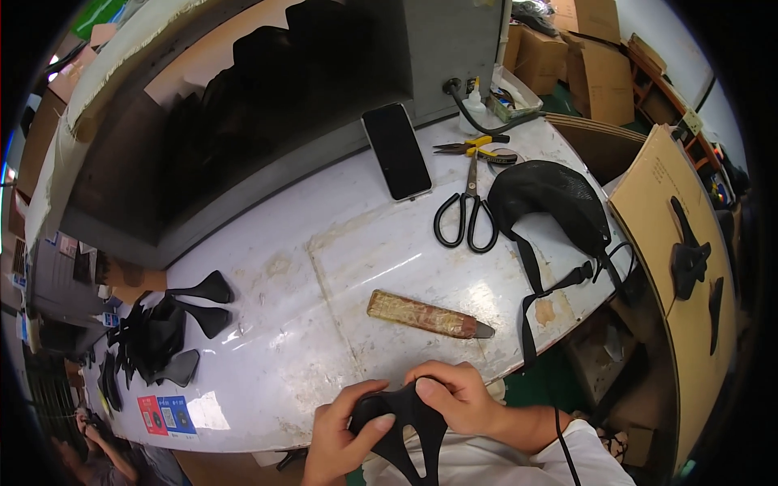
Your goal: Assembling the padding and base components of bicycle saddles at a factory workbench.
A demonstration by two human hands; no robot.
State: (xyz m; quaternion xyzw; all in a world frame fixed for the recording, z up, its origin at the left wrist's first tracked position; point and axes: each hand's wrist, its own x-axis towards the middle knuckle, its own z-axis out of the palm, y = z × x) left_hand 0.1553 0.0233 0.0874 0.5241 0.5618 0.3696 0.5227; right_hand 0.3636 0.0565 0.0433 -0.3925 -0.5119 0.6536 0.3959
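At the bottom centre of the frame, you held a black shaped fabric piece point(405, 425) between both hands, just over the near edge of the white worktable point(324, 267). Your left hand point(340, 437) gripped its left side, thumb pressed on top and the other fingers curled under it. Your right hand point(454, 397) closed over its upper right part, thumb pinching the fabric against the bent fingers.

Just above your hands lay a tool with a wrapped brown handle point(425, 314). Further up, near the centre of the frame, black-handled scissors point(466, 212) lay beside a dark phone point(395, 151), with yellow-handled pliers point(474, 147) above them. A black mesh piece with straps point(551, 198) sat at the right of the table. At the lower left, a heap of black cut pieces point(166, 332) lay on the table's end.
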